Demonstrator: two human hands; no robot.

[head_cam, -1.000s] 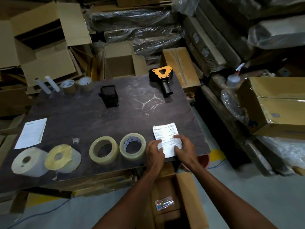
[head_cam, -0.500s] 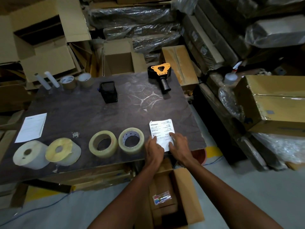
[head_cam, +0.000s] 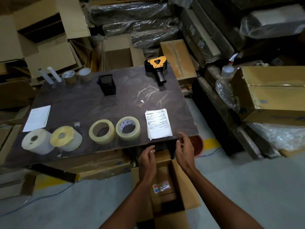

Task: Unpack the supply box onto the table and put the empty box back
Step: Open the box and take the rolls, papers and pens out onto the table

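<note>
both hands (head_cam: 166, 156) loosely open and empty above supply box (head_cam: 179, 184), paper stack (head_cam: 158, 123) beside tape rolls (head_cam: 115, 130)

open cardboard box (head_cam: 179, 184) on floor, paper stack (head_cam: 158, 123) on table (head_cam: 99, 104)

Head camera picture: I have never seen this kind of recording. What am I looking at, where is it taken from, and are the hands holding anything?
No machine here: a person wears a camera on the head, looking down at their own arms. The left hand and right hand hang open above an open cardboard box on the floor, holding nothing. On the dark table lie a stack of printed papers, two rolls of clear tape, two label rolls, a tape dispenser and a black pen holder. A small colourful packet is still in the box.
</note>
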